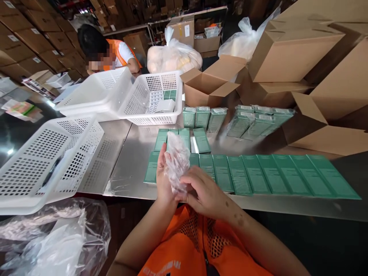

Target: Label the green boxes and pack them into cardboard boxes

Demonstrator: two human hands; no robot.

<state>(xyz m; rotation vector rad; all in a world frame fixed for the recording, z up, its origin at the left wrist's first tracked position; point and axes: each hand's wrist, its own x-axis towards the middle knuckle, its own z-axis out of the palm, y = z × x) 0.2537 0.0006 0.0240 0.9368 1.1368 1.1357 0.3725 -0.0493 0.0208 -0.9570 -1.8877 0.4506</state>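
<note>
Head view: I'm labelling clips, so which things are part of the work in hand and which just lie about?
In hand:
left hand
right hand
clear plastic wrap
row of green boxes

Lying about:
white baskets
open cartons
plastic bags

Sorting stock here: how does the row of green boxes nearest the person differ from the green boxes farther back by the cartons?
The near row lies flat, side by side, along the table edge. The far boxes stand upright or lean in small wrapped bundles. Both are the same green with pale tops, on the metal table.
</note>
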